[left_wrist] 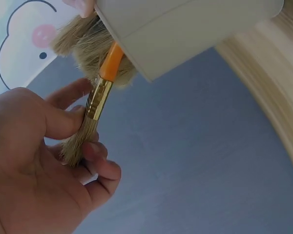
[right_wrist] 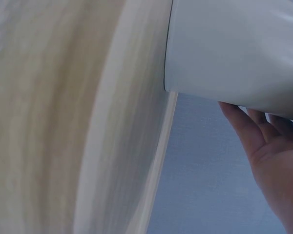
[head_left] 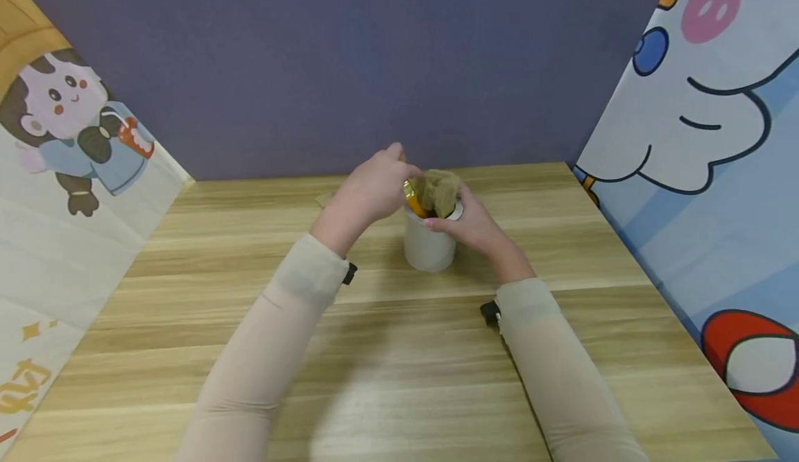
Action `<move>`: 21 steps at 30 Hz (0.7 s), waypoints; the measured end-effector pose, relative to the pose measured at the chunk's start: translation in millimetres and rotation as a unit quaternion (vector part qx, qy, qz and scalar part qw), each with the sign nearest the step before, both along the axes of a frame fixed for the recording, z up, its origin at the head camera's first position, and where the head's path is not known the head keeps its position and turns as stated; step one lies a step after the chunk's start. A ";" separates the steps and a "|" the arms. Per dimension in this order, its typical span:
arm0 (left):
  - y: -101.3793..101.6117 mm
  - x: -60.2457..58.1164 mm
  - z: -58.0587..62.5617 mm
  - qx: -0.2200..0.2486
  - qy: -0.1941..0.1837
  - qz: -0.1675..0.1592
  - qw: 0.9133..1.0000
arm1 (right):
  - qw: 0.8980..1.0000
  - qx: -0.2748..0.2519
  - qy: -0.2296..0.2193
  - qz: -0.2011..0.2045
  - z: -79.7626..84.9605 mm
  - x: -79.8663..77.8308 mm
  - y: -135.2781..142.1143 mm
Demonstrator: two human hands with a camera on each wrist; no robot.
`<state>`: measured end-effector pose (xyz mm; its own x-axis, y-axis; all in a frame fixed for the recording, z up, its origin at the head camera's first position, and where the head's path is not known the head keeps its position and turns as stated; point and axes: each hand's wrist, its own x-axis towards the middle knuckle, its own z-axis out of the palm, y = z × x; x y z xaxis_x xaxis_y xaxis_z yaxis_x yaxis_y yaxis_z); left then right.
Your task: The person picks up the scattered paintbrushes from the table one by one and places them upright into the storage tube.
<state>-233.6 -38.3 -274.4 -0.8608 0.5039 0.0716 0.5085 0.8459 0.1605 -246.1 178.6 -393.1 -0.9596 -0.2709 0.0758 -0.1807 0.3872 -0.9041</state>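
Observation:
A white cylindrical cup (head_left: 429, 248) stands on the wooden table, bristle ends up out of its mouth. My right hand (head_left: 476, 226) grips the cup near the rim, thumb across the front; in the right wrist view its fingers (right_wrist: 241, 124) lie against the cup wall. My left hand (head_left: 373, 188) is at the left of the rim. Between thumb and fingers it pinches a paintbrush (left_wrist: 98, 100) by the bristles, just beyond the gold ferrule. The brush's orange handle (left_wrist: 112, 61) runs into the cup. Other brushes' tan bristles (head_left: 440, 191) crowd beside it, their handles hidden inside.
Behind the left hand, a small pale tan thing (head_left: 324, 200) lies on the table (head_left: 206, 295), mostly hidden. A dark blue-grey panel (head_left: 349, 66) rises at the back edge. Panels printed with cartoons (head_left: 705, 143) flank both sides.

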 end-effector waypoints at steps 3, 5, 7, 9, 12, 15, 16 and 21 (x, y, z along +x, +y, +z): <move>3.1 3.1 3.6 -0.027 0.024 -0.003 0.999 | 1.000 0.002 -0.011 -0.001 -0.1 0.2 -0.4; 5.0 4.6 7.0 -0.037 0.041 -0.010 0.998 | 1.000 0.001 -0.016 -0.001 -0.2 0.1 -0.4; 6.5 5.6 10.9 -0.040 0.049 -0.019 0.998 | 1.000 0.001 -0.022 0.000 0.1 0.4 -0.4; 7.5 6.1 14.9 -0.041 0.052 -0.027 0.997 | 1.000 0.000 -0.025 0.002 0.5 0.4 -0.4; 8.2 6.8 21.4 -0.056 0.048 -0.037 0.997 | 1.000 0.005 -0.024 0.006 0.9 0.0 -0.6; 8.7 7.5 28.0 -0.085 0.043 -0.043 0.995 | 1.000 0.010 -0.022 0.006 0.7 -1.0 -0.6; 8.9 7.4 29.9 -0.093 0.039 -0.044 0.994 | 1.000 0.011 -0.021 0.004 0.5 -1.2 -0.4; 7.1 6.4 34.4 -0.078 -0.012 -0.042 0.996 | 1.000 0.013 -0.016 0.001 -0.9 -2.1 0.5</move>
